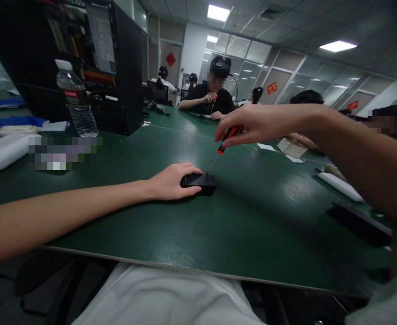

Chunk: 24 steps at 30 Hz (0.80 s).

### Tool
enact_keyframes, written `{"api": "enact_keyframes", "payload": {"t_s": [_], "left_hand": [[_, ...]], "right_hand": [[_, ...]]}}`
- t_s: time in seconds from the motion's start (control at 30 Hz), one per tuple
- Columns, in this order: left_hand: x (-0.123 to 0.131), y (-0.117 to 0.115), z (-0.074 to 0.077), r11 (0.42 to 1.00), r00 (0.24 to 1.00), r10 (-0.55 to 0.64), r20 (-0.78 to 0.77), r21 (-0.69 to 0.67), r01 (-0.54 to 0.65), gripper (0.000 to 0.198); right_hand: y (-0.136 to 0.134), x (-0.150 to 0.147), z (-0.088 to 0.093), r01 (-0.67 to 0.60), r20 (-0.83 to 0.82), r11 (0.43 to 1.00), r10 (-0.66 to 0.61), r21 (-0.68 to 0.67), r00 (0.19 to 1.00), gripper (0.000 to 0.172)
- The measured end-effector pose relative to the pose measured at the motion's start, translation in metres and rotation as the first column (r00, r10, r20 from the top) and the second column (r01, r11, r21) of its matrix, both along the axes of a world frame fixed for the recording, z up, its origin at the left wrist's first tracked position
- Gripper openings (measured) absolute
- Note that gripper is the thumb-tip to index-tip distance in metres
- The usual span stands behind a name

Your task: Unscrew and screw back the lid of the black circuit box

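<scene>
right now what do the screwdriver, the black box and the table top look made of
Screwdriver: red and black handle, likely plastic; thin shaft, probably metal. Black box: matte, sharp-edged, likely plastic. Table top: dark green, smooth, slightly glossy with pale reflections; perhaps laminate or a mat.

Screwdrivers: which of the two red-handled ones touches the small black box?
The screwdriver in the right hand, tip on the black box under the left hand; the other screwdriver is in a co-worker's hand across the table.
</scene>
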<state>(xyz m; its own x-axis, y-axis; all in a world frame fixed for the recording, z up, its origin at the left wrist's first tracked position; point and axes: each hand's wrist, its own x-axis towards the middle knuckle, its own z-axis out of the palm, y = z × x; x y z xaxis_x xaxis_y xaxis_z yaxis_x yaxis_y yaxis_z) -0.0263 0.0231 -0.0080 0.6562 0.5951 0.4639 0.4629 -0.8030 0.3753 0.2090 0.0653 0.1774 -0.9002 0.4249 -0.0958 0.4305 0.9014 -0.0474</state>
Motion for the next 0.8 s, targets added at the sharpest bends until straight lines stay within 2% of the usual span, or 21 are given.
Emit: {"api": "enact_keyframes", "payload": {"t_s": [0.23,0.47,0.67,0.8], "left_hand": [[0.001,0.001,0.0,1.0,1.0,-0.004,0.003,-0.009,0.004,0.04],[0.0,0.0,0.001,1.0,1.0,-0.007,-0.019,-0.028,0.007,0.04],[0.0,0.001,0.0,0.999,1.0,-0.026,-0.005,-0.027,0.025,0.039],[0.0,0.001,0.0,0.999,1.0,-0.026,-0.014,-0.03,0.025,0.041]], "right_hand": [[-0.006,-0.001,-0.007,-0.054,-0.085,0.998,0.055,0.01,0.995,0.034],[-0.009,-0.002,-0.009,-0.119,-0.1,0.991,0.125,0.057,0.987,0.027],[-0.012,0.0,-0.012,-0.066,-0.127,0.989,0.083,0.129,0.988,0.024],[-0.015,0.001,-0.012,-0.133,-0.113,0.983,0.148,0.129,0.982,0.024]]}}
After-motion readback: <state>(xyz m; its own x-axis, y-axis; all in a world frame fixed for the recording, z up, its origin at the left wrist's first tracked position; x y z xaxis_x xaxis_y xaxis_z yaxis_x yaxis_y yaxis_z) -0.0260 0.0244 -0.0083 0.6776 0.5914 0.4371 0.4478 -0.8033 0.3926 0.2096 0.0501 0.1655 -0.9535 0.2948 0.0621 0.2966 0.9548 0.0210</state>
